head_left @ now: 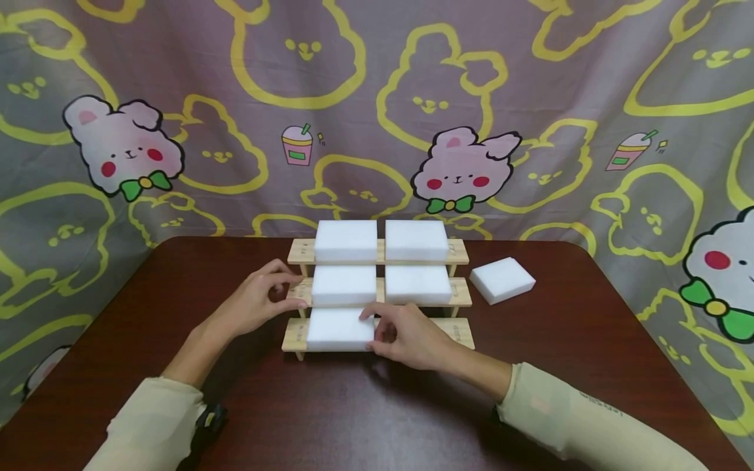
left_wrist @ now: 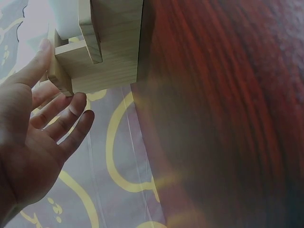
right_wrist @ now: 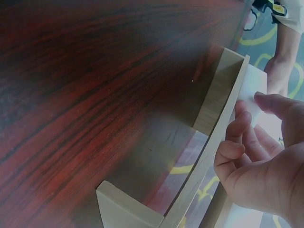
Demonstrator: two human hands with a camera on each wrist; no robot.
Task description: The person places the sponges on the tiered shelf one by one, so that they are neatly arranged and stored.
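A three-tier wooden stand (head_left: 292, 335) carries several white foam blocks. Both the top and middle tiers bear two blocks side by side, while one foam block (head_left: 338, 327) lies on the left part of the lowest tier. My right hand (head_left: 412, 337) holds that lowest block at its right end, thumb toward the front and index finger toward the back; the other fingers curl below, as the right wrist view shows. With thumb and fingertips my left hand (head_left: 250, 301) grips the left end of the middle tier.
One more white foam block (head_left: 502, 280) lies on the dark red-brown table (head_left: 377, 418), right of the stand. A patterned curtain (head_left: 365, 131) hangs close behind the table and along its sides.
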